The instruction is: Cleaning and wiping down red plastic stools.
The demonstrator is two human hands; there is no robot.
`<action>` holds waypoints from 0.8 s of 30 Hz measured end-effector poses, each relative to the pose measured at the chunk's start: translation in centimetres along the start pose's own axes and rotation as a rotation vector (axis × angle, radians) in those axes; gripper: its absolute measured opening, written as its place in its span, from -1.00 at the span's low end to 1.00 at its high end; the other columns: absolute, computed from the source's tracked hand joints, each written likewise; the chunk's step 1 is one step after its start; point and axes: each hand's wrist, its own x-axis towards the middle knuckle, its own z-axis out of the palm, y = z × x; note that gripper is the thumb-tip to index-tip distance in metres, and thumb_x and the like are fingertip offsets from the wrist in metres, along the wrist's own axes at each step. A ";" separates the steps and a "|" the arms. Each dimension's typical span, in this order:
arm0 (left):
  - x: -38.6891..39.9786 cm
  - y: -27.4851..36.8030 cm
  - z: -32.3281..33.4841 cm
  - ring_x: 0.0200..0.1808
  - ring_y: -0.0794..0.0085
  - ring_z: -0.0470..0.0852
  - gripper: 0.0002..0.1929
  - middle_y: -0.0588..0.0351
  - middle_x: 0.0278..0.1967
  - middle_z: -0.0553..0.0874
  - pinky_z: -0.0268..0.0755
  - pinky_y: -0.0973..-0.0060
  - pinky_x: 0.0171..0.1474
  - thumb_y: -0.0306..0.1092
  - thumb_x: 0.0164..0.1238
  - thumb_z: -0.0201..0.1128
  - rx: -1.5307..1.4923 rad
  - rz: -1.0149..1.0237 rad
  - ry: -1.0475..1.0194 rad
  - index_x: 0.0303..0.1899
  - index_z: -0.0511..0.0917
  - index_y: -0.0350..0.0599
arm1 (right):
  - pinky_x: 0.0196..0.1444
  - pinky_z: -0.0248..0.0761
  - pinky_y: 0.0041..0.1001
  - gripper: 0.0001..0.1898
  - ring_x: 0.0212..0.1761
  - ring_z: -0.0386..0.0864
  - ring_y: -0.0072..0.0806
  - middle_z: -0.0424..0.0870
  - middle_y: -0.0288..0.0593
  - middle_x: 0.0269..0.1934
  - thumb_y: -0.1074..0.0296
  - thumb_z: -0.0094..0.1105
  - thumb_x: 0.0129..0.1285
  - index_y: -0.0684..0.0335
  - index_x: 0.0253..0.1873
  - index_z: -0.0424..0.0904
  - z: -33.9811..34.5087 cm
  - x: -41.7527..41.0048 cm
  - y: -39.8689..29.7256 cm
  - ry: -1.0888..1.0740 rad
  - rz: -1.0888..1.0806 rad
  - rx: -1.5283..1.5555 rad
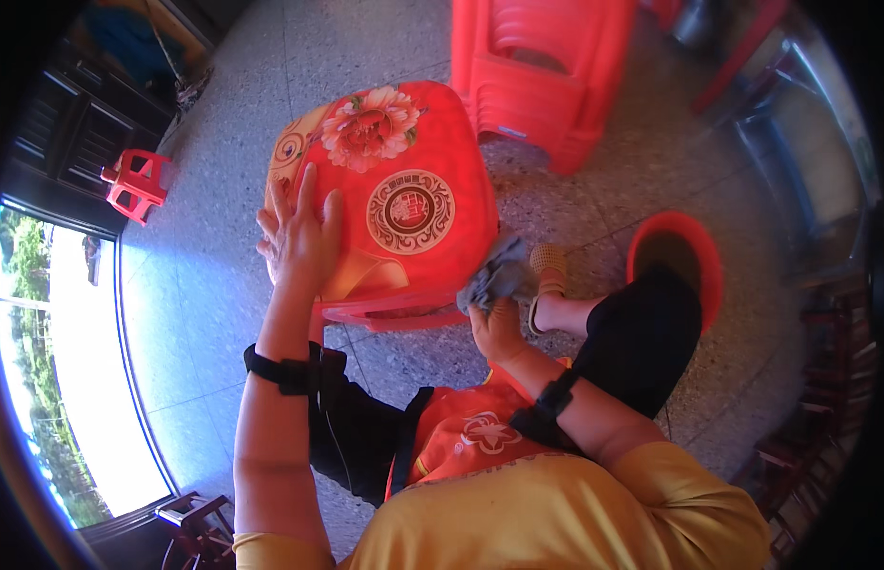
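Before me stands a red plastic stool (449,153) whose square top bears a printed peony and a round ornamental emblem. My left hand (299,239) lies on the left part of that top, palm down with fingers spread, holding nothing. Beside the stool's near right corner, my right hand (495,331) grips a crumpled grey cloth (500,274). The cloth is against or very near the stool's right edge; whether it touches cannot be made out.
A stack of red plastic chairs or stools (538,78) stands just beyond the stool. A red bucket (709,263) with dark contents is by my right knee. Further off are a small red stool (137,184) at left, a bright doorway (85,370) and dark wooden stools (192,524).
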 end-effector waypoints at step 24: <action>-0.4 -0.7 0.5 0.37 -0.20 -0.06 -0.39 -0.06 0.41 -0.02 -0.08 -0.18 0.27 0.27 0.26 -0.15 -0.096 0.030 -0.004 0.33 0.12 0.43 | 0.14 0.14 -0.13 -0.56 0.18 0.37 -0.38 0.42 -0.31 0.17 0.22 -0.09 0.19 -0.13 0.21 0.39 -2.7 3.1 4.6 -0.988 -0.265 -0.067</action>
